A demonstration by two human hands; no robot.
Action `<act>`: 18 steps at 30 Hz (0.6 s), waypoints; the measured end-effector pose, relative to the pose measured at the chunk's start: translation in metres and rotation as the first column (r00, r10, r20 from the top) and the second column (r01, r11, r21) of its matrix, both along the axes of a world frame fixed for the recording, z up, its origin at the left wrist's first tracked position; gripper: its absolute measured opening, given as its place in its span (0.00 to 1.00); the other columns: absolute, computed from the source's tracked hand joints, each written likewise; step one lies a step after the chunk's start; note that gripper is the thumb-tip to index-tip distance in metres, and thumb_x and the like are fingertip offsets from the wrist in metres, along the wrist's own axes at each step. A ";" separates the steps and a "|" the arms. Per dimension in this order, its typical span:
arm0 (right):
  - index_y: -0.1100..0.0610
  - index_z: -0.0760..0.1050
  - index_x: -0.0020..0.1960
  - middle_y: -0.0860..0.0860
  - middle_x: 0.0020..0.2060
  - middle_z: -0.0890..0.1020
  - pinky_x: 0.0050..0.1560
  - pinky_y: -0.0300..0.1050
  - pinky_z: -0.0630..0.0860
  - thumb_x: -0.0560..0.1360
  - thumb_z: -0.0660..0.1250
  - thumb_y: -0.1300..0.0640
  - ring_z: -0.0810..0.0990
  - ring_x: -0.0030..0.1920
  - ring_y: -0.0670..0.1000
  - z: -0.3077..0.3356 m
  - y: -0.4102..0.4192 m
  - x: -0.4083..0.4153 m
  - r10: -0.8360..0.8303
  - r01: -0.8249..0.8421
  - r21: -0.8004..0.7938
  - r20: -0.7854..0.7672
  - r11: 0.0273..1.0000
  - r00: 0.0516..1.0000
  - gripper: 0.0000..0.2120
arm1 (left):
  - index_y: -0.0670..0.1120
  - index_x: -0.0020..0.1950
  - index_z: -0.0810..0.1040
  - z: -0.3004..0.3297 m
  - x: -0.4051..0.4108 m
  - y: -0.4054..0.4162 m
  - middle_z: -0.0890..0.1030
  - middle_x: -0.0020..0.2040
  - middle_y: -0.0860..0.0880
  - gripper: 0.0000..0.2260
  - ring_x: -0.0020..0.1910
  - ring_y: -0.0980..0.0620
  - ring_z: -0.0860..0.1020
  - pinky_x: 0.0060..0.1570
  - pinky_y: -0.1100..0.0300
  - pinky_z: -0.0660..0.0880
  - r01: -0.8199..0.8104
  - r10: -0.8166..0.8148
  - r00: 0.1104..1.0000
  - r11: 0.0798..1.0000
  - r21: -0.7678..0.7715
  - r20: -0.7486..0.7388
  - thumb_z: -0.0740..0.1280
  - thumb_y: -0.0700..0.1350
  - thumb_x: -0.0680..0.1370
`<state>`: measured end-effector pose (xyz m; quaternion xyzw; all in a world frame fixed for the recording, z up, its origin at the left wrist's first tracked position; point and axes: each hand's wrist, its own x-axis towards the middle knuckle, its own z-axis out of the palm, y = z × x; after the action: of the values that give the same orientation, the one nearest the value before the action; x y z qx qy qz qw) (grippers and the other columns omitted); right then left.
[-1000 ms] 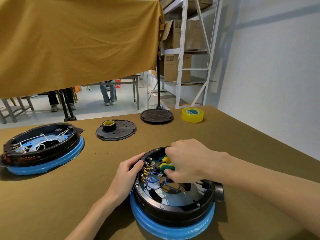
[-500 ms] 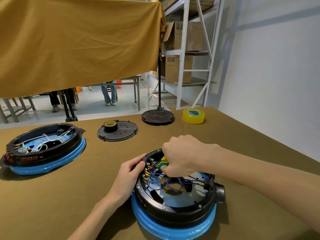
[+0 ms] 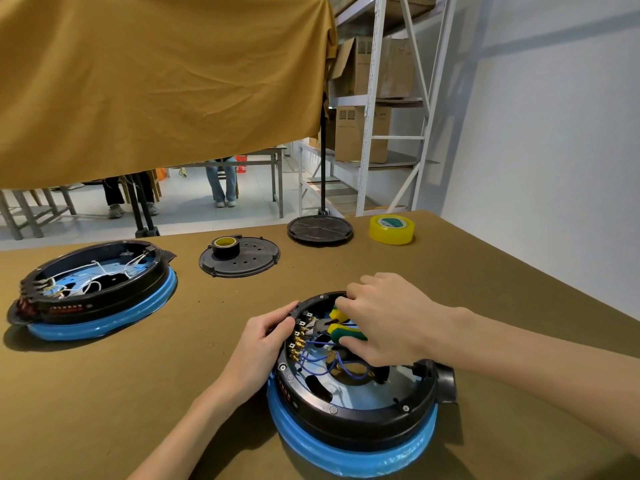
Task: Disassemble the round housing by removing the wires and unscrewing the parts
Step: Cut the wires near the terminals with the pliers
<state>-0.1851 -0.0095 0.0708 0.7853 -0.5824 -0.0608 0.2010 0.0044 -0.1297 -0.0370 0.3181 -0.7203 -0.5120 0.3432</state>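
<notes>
nearest us on the table [image 3: 104,393] sits the round housing [image 3: 349,407], black on a blue ring, its top open and blue wires [image 3: 313,356] looping inside toward a row of brass terminals [image 3: 298,337] on its left wall. our left hand [image 3: 263,341] curls over that left rim and grips it to steady the housing. our right hand [image 3: 388,320] reaches in from the right, fingers wrapped round the green and yellow handles of a pair of pliers [image 3: 341,327], whose nose points at the terminals. we judge the wire-removal step is in hand, with several blue wires attached; the next move calls for a firm bite on one connector and a straight pull away from the wall while the left hand braces. farther left a second housing [image 3: 97,289] with white wires rests well apart. beyond lie a black perforated cover [image 3: 249,263] carrying a small tape roll [image 3: 225,245], a round black disc [image 3: 320,230], and a yellow tape roll [image 3: 391,228] near the far edge
</notes>
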 end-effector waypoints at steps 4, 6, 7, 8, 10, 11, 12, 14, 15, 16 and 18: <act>0.54 0.72 0.41 0.50 0.34 0.75 0.35 0.48 0.76 0.79 0.59 0.37 0.75 0.33 0.53 -0.011 0.005 0.007 -0.151 0.141 0.069 0.162 0.988 0.975 0.21 | 0.52 0.75 0.74 0.000 -0.001 -0.001 0.79 0.69 0.56 0.17 0.67 0.61 0.77 0.63 0.65 0.75 -0.015 0.016 1.000 1.000 -0.023 0.022 0.62 0.46 0.85; 0.53 0.67 0.37 0.50 0.32 0.72 0.30 0.45 0.68 0.78 0.60 0.38 0.71 0.30 0.51 -0.012 0.004 0.014 -0.220 0.205 0.088 0.216 0.975 0.951 0.21 | 0.51 0.75 0.74 0.000 -0.001 -0.001 0.79 0.70 0.54 0.18 0.68 0.59 0.76 0.69 0.57 0.73 -0.025 0.026 0.999 0.999 -0.027 0.021 0.62 0.45 0.85; 0.52 0.64 0.36 0.50 0.32 0.70 0.29 0.44 0.64 0.78 0.61 0.38 0.69 0.30 0.50 -0.012 0.003 0.018 -0.255 0.237 0.101 0.235 0.966 0.938 0.21 | 0.50 0.75 0.74 0.000 -0.002 -0.001 0.78 0.71 0.53 0.18 0.68 0.58 0.76 0.70 0.54 0.73 -0.025 0.025 0.999 0.999 -0.026 0.022 0.62 0.45 0.85; 0.52 0.62 0.36 0.50 0.32 0.69 0.29 0.43 0.61 0.78 0.61 0.39 0.67 0.30 0.49 -0.012 0.003 0.020 -0.280 0.261 0.108 0.243 0.959 0.929 0.21 | 0.50 0.75 0.74 -0.001 -0.002 -0.001 0.78 0.71 0.53 0.18 0.69 0.58 0.76 0.71 0.53 0.73 -0.024 0.025 0.999 0.999 -0.028 0.024 0.62 0.45 0.85; 0.53 0.64 0.36 0.50 0.32 0.71 0.29 0.43 0.63 0.78 0.61 0.39 0.70 0.30 0.51 -0.010 0.002 0.021 -0.269 0.253 0.096 0.223 0.963 0.937 0.20 | 0.50 0.75 0.74 -0.001 -0.001 -0.001 0.78 0.71 0.53 0.18 0.68 0.59 0.76 0.69 0.57 0.73 -0.028 0.029 0.999 0.999 -0.040 0.028 0.62 0.45 0.85; 0.54 0.68 0.38 0.50 0.33 0.73 0.30 0.44 0.66 0.78 0.61 0.39 0.72 0.31 0.52 -0.009 0.002 0.019 -0.231 0.220 0.079 0.184 0.972 0.955 0.20 | 0.51 0.75 0.74 -0.001 -0.001 -0.001 0.79 0.70 0.54 0.18 0.68 0.60 0.76 0.66 0.61 0.74 -0.027 0.028 0.999 0.999 -0.045 0.029 0.62 0.45 0.85; 0.55 0.71 0.41 0.50 0.35 0.74 0.32 0.45 0.70 0.79 0.61 0.39 0.74 0.33 0.53 -0.007 0.002 0.015 -0.180 0.172 0.066 0.136 0.983 0.974 0.20 | 0.51 0.75 0.74 -0.001 -0.001 -0.001 0.79 0.70 0.54 0.17 0.67 0.60 0.77 0.64 0.64 0.74 -0.022 0.024 0.999 0.999 -0.046 0.029 0.62 0.45 0.85; 0.56 0.74 0.49 0.50 0.40 0.74 0.38 0.48 0.73 0.80 0.59 0.38 0.73 0.37 0.53 0.000 0.005 0.006 -0.083 0.080 0.052 0.048 0.995 0.995 0.20 | 0.52 0.75 0.74 -0.001 -0.001 -0.001 0.79 0.69 0.55 0.17 0.66 0.60 0.78 0.61 0.65 0.75 -0.012 0.014 0.999 0.999 -0.047 0.032 0.62 0.46 0.85; 0.55 0.74 0.52 0.50 0.41 0.74 0.40 0.48 0.73 0.80 0.59 0.37 0.71 0.38 0.53 0.002 0.006 0.003 -0.067 0.065 0.052 0.041 0.997 0.997 0.21 | 0.53 0.75 0.74 -0.001 0.000 -0.001 0.79 0.70 0.55 0.17 0.66 0.61 0.78 0.61 0.65 0.75 -0.010 0.012 0.999 0.999 -0.049 0.033 0.62 0.46 0.85; 0.55 0.74 0.52 0.50 0.41 0.74 0.40 0.48 0.73 0.80 0.58 0.37 0.72 0.38 0.53 0.002 0.007 0.002 -0.082 0.079 0.060 0.043 0.995 0.996 0.21 | 0.52 0.75 0.74 0.000 0.000 -0.001 0.79 0.70 0.55 0.17 0.66 0.61 0.77 0.62 0.65 0.75 -0.010 0.012 0.999 0.999 -0.050 0.032 0.62 0.46 0.85; 0.55 0.74 0.45 0.50 0.37 0.75 0.38 0.48 0.74 0.79 0.59 0.36 0.75 0.36 0.54 -0.003 0.010 0.008 -0.191 0.177 0.102 0.153 0.979 0.970 0.21 | 0.52 0.74 0.75 0.000 -0.001 0.000 0.79 0.70 0.55 0.17 0.67 0.61 0.77 0.65 0.63 0.74 -0.018 0.020 0.999 0.998 -0.053 0.026 0.63 0.46 0.85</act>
<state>-0.1776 0.0006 0.0683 0.7382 -0.6640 -0.0407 0.1118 0.0039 -0.1300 -0.0370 0.3224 -0.7349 -0.4854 0.3469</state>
